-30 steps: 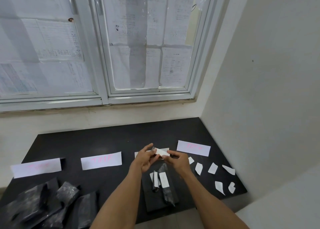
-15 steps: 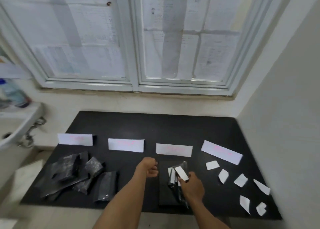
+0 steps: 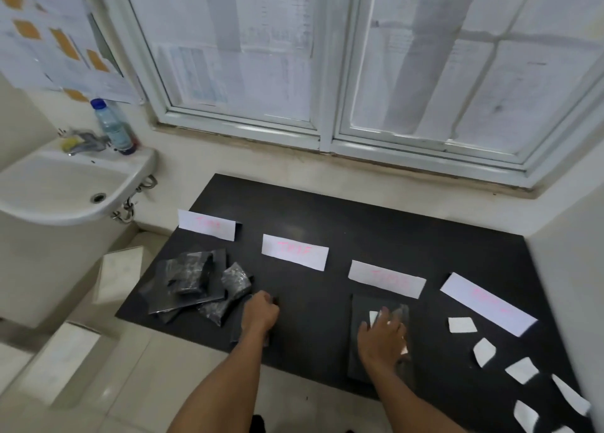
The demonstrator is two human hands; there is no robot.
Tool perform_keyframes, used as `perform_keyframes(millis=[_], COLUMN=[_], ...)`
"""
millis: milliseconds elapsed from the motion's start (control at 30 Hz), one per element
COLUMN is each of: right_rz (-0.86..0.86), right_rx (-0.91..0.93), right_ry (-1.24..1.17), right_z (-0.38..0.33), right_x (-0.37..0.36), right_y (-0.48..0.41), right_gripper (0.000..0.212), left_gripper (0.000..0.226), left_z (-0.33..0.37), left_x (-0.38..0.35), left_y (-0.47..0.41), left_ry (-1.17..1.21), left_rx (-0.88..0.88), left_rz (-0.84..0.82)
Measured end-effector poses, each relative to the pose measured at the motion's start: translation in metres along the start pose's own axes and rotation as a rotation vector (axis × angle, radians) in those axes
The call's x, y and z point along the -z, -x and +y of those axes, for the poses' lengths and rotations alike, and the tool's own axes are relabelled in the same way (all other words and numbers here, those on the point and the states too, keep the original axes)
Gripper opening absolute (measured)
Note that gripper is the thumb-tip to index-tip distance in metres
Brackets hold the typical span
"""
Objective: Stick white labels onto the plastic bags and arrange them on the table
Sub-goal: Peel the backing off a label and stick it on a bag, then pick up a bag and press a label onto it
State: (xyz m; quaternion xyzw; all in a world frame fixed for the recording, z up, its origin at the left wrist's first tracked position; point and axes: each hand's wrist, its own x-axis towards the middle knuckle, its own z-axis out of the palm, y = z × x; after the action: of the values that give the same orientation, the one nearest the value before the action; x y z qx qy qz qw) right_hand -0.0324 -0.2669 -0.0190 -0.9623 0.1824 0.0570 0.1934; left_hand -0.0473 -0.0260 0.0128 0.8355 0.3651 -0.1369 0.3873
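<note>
Pressing the bag point(image 3: 362, 308) flat.
My right hand point(image 3: 382, 334) lies spread on it at 5 o'clock; left hand point(image 3: 260, 313) curled at 7, grip unclear.

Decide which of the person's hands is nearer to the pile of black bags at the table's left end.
Left. The left hand is right beside the pile of black bags, at its right edge; the right hand lies further right, resting on the labelled bags.

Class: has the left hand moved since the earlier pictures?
Yes: the left hand went leftward, from the third white paper strip to the black plastic bags.
</note>
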Motion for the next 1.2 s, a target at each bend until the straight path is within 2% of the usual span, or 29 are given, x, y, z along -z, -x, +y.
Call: perform_keyframes(millis=[100,200,300,367,467,567,733,933,1200], right_rz=[-0.228,-0.536,-0.648,-0.681,-0.659,-0.622,-0.566,-0.403,-0.179], right_rx=[0.064,-0.05,-0.128,-0.158,-0.192,-0.232,-0.234,-0.227,-0.234], right_ry=[-0.172,-0.373,-0.447,-0.487,-0.526,-0.526,-0.451,-0.534,-0.631], right_z=[-0.048,-0.099,-0.141,-0.155,-0.167,-0.166,-0.152,-0.135,-0.081], right_x=[-0.029,-0.057,-0.089,-0.098,-0.105,-0.108,-0.102,-0.064,0.012], right_y=[0.016,0.045,0.072,0.084,0.092,0.092,0.093,0.081,0.031], right_gripper=[0.047,0.055,0.064,0.06,0.057,0.052,0.034,0.038,0.035], left_gripper=[0.029,0.05,0.066,0.076,0.075,0.065,0.031,0.027,0.034], left_z=[-0.023,-0.047,-0.07,-0.087,-0.114,-0.094,-0.08,-0.048,0.047], left_x=[0.018,0.033,0.043,0.034,0.016,0.037,0.043,0.026,-0.029], left_y=[-0.013,-0.026,-0.042,-0.058,-0.089,-0.065,-0.045,-0.041,-0.018], left_ry=[-0.018,0.037,0.19,0.259,0.317,0.338,0.363,0.374,0.327], left_rx=[-0.005,0.075,0.125,0.138,0.19,0.214,0.273,0.092,-0.101], left_rz=[0.054,0.017,-0.113,-0.204,-0.287,-0.319,-0.446,-0.309,-0.388])
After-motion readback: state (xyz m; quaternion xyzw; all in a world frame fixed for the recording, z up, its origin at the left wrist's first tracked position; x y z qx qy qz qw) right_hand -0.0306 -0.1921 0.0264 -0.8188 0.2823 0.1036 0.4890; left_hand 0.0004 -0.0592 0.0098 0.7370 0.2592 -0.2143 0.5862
